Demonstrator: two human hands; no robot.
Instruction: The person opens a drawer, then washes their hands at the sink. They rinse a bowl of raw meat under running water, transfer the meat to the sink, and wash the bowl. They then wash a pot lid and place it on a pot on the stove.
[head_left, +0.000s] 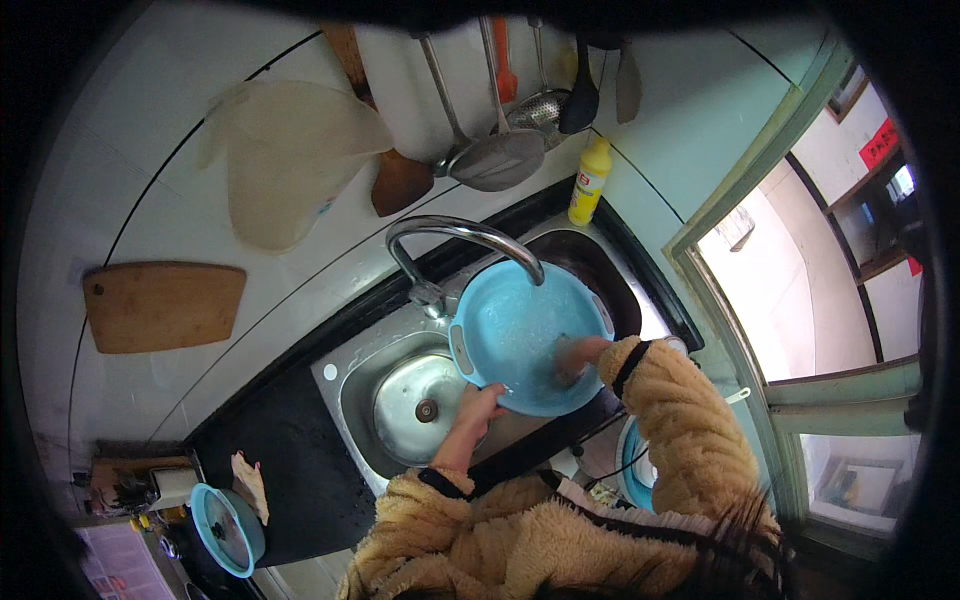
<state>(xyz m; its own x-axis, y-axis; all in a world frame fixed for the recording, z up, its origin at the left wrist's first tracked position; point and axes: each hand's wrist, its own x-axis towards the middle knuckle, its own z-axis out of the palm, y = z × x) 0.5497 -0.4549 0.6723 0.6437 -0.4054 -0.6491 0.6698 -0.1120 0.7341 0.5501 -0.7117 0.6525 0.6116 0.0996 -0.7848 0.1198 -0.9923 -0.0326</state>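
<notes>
A light-blue plastic basin (517, 330) with side handles rests over the right part of the double stainless-steel sink (357, 420). The chrome faucet (469, 225) arches above it, its spout over the basin, and wet, bubbly-looking patches show inside. My left hand (478, 411) grips the basin's near-left rim, thumb on top. Inside the basin, against its near-right side, my right hand (581, 358) is blurred by motion. Something dark and greyish lies under those fingers, too blurred to identify.
A yellow bottle (589, 182) stands at the sink's back corner. Ladles and spatulas (499, 159) hang on the wall, with a cutting board (165, 306) further left. A smaller blue basin (227, 529) and a pale glove-like item (250, 485) occupy the black counter (300, 457).
</notes>
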